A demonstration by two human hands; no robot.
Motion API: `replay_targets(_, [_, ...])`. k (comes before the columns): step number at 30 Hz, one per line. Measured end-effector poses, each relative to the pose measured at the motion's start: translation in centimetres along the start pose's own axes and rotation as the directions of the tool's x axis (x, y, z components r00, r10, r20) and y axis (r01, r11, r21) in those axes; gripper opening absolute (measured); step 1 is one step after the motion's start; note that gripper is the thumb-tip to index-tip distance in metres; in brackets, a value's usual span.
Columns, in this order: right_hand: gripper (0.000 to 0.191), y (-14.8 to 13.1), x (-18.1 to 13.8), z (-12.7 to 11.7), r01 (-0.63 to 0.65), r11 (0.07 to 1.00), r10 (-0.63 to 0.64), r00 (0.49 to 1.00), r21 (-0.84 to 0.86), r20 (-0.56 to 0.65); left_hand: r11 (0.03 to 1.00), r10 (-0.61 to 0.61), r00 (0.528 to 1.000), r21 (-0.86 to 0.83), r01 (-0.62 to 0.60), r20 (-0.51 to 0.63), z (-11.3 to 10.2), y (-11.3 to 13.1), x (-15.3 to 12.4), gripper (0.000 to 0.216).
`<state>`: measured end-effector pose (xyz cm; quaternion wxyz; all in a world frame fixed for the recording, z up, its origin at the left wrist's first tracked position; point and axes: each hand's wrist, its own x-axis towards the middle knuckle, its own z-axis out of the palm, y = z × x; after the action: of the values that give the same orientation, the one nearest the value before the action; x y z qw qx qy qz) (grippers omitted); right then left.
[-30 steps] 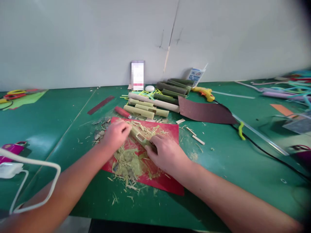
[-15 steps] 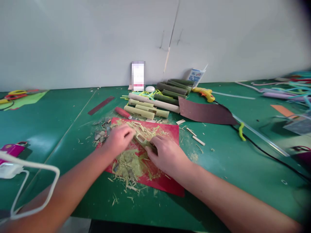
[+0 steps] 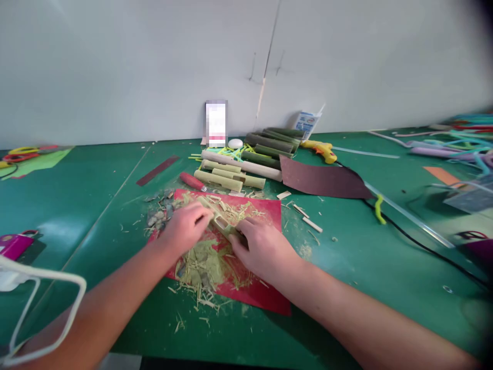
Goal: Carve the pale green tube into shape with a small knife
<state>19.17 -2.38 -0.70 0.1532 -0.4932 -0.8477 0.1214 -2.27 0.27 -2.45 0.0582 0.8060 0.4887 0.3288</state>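
A short, pale bamboo tube (image 3: 221, 222) with a slot cut in its side lies slantwise over the red sheet (image 3: 265, 208). My left hand (image 3: 188, 223) is closed around its far left part, the fingertips partly hidden. Lower down, my right hand (image 3: 264, 244) wraps the near right end, which the fingers cover. Shavings and dust (image 3: 204, 262) are spread on the sheet under and around both hands. Just behind the sheet lies a red handle (image 3: 191, 181) of a tool, beside more pale bamboo tubes (image 3: 219, 180), some with slots.
Dark green bamboo tubes (image 3: 269, 146), a yellow glue gun (image 3: 321, 150), a carton (image 3: 307, 124) and a phone (image 3: 216, 122) stand or lie along the wall. Brown sandpaper (image 3: 323, 180) lies to the right. A white tubular frame (image 3: 79, 293) crosses the lower left, in front of my left forearm.
The whole view has shifted slightly, so the table things appear a little further left. Both hands keep their hold on the bamboo tube, with hardly any movement.
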Motion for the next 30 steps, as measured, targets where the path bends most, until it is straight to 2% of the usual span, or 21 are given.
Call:
replay_targets(2, [0.02, 0.0, 0.0, 0.0, 0.002, 1.0, -0.002, 1.0, -0.007, 0.004, 1.0, -0.002, 1.0, 0.003, 0.002, 0.005, 0.1, 0.0, 0.1, 0.017])
replay_targets(5, [0.021, 0.0, 0.0, -0.1, -0.004, 1.0, 0.004, 1.0, -0.018, 0.002, 0.998, -0.03, 0.997, 0.048, 0.034, -0.073, 0.1, 0.0, 0.2, 0.019])
replay_targets(8, [0.019, -0.1, 0.0, 0.0, -0.003, 1.0, 0.004, 1.0, -0.014, 0.013, 1.0, -0.003, 1.0, -0.004, 0.003, 0.011, 0.0, 0.0, 0.2, 0.017])
replay_targets(12, [0.019, -0.1, -0.1, 0.0, -0.011, 1.0, 0.011, 1.0, -0.023, 0.01, 0.998, -0.044, 0.997, 0.035, 0.047, -0.065, -0.1, 0.4, 0.0, 0.018])
replay_targets(16, [0.018, -0.1, 0.0, -0.1, 0.003, 1.0, -0.002, 1.0, -0.006, 0.025, 1.0, 0.027, 0.998, -0.016, -0.026, 0.059, 0.2, 1.0, -0.1, 0.019])
replay_targets(22, [0.02, -0.2, 0.2, -0.3, 0.0, 1.0, 0.0, 1.0, -0.002, 0.023, 0.997, -0.063, 0.989, 0.044, 0.069, -0.133, 0.0, -1.1, 0.7, 0.017])
replay_targets(24, [0.02, -0.2, 0.1, -0.2, 0.0, 1.0, 0.0, 1.0, -0.007, 0.022, 0.998, -0.06, 0.991, 0.026, 0.063, -0.119, 0.1, -0.9, 0.7, 0.017])
replay_targets(27, [0.019, -0.2, 0.1, -0.1, -0.001, 1.0, 0.001, 1.0, -0.002, 0.026, 0.999, -0.032, 0.999, -0.032, 0.031, -0.019, 0.2, -0.2, 0.5, 0.017])
replay_targets(28, [0.019, -0.1, 0.1, -0.1, -0.002, 1.0, 0.002, 1.0, 0.0, 0.029, 0.999, -0.039, 0.999, -0.032, 0.038, -0.011, 0.2, 0.0, 0.4, 0.017])
replay_targets(30, [0.02, -0.1, 0.0, -0.1, -0.005, 1.0, 0.005, 1.0, -0.005, 0.026, 0.997, -0.076, 0.995, 0.009, 0.076, -0.067, 0.1, 0.0, 0.4, 0.018])
